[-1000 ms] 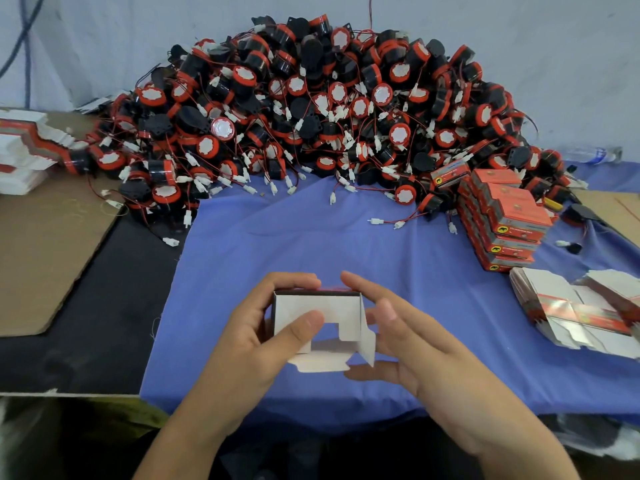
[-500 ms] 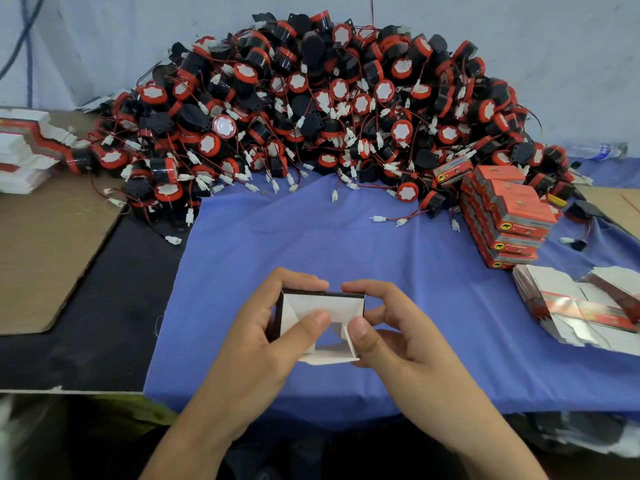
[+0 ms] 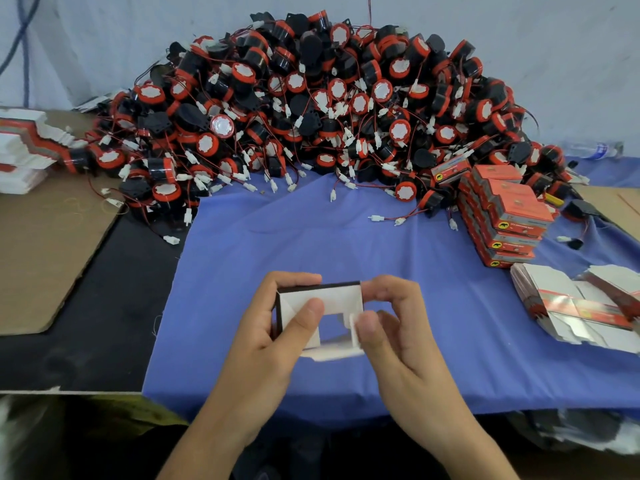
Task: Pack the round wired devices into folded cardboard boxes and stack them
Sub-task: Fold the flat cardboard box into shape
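1. Two hands are up front, both clamped on one half-folded cardboard box [image 3: 329,297], held low over the blue cloth [image 3: 311,244] near the table's [image 3: 86,334] front edge.
2. Left hand [image 3: 273,341] wraps the box's left side, fingers behind it, thumb pressed onto the white inner flap.
3. Right hand [image 3: 398,334] pinches the right side, thumb on a small side flap, index finger curled over the top corner.
4. The box's open end faces the camera: white inside, dark top edge, and a bottom flap poking out toward the person.
5. Behind sits a huge pile of round wired devices [image 3: 311,116], red and black with white connectors, heaped against the wall.
6. On the right, a stack of packed orange boxes [image 3: 505,216] touches that pile, with flat box blanks [image 3: 571,303] lying nearer.
7. On the left, a brown cardboard sheet [image 3: 45,244] lies on the table, with more flat blanks [image 3: 20,150] beyond it.
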Demonstrator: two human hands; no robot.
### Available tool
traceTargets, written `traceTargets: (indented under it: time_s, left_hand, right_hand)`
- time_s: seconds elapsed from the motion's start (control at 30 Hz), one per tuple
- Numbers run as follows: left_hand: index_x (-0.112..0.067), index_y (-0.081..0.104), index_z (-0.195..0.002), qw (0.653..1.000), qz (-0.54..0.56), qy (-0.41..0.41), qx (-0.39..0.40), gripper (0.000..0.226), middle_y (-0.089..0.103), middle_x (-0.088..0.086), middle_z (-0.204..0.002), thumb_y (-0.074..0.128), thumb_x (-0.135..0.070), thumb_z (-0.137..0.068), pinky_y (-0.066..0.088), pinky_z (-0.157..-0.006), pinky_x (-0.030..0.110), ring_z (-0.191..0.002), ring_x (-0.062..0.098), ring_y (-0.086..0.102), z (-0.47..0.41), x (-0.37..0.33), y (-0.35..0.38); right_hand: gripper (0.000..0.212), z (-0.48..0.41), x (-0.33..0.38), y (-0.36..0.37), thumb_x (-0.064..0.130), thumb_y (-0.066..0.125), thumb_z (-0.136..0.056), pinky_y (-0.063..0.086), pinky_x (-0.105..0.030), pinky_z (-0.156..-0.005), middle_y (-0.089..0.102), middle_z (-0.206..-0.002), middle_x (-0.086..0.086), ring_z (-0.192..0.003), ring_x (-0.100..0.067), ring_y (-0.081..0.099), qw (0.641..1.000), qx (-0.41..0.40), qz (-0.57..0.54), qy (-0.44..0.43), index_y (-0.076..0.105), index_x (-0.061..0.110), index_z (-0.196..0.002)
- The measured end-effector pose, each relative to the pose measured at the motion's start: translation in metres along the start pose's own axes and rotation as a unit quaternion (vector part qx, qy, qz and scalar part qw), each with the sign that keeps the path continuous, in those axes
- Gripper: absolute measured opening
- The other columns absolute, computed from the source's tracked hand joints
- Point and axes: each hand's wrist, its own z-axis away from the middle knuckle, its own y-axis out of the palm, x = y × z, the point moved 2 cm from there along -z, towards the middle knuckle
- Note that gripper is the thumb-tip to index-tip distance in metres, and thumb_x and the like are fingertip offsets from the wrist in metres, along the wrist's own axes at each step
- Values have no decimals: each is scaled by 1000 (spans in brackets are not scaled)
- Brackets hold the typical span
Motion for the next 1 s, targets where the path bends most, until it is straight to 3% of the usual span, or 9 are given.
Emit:
traceTargets:
  time_s: [0.1,0.17,0.23,0.33,0.47,0.57,0.73,0.9,1.0]
  left_hand:
    - [-35,67,-113,999,35,-20,-11,28,72,3,-108,68,-46,-87,52,-98,48,-106,30,67,-3,-1,-5]
    - [-38,66,-113,1000,21,-14,-5,27,73,0,-107,64,-50,-89,56,-92,40,-104,26,70,-3,-3,-6]
    - [-40,65,-118,1000,3,-5,10,39,71,-2,-112,57,-66,-89,55,-88,31,-107,21,69,0,-6,-4]
    - [-40,60,-126,998,29,-11,58,62,65,3,-127,57,-82,-80,50,-99,39,-119,23,64,4,-6,-1]
    - [-40,61,-121,995,39,29,81,42,69,-3,-124,72,-53,-83,55,-89,22,-113,17,69,6,-14,2]
    - [-46,62,-118,994,-23,92,52,32,60,-12,-132,61,-62,-89,53,-97,31,-130,22,57,7,-18,7]
    - [-42,61,-121,988,-54,127,70,26,59,-7,-134,44,-46,-101,44,-108,53,-135,34,49,11,-19,18]
    - [-40,61,-121,991,-30,101,87,29,58,-5,-135,47,-37,-96,45,-108,45,-137,31,48,13,-20,19]
    - [-40,61,-121,988,-49,115,89,31,58,-6,-135,47,-24,-98,44,-109,42,-138,31,46,13,-20,23]
  right_hand:
    - [41,5,1,-3,67,44,-100,52,-29,-89,60,-121,6,-102,-23,65,998,38,32,-44,56,40,-127]
    - [38,5,3,-3,64,52,-99,52,-29,-89,54,-131,5,-107,-22,63,993,42,80,-70,58,37,-126]
    - [34,3,5,0,65,59,-94,53,-31,-87,56,-129,8,-108,-22,63,992,3,100,-79,61,39,-117]
    - [33,4,10,3,63,69,-87,55,-43,-88,60,-118,5,-109,-27,64,996,-59,25,-68,67,37,-106]
    - [49,8,16,8,37,85,-76,54,-37,-93,65,-111,3,-108,-21,64,990,-72,-121,-31,65,30,-120]
    - [63,8,15,14,30,86,-68,57,-33,-91,66,-117,-1,-110,-16,64,975,-93,-201,17,67,37,-127]
    - [54,9,16,19,25,85,-68,57,-26,-81,67,-127,-15,-103,-16,69,957,-115,-260,46,72,29,-120]
    - [41,8,21,20,18,82,-72,56,-31,-87,71,-121,-11,-111,-26,68,950,-108,-289,44,69,25,-110]
    - [36,8,23,23,1,78,-72,57,-29,-84,72,-120,-13,-106,-24,69,932,-119,-336,62,69,22,-99]
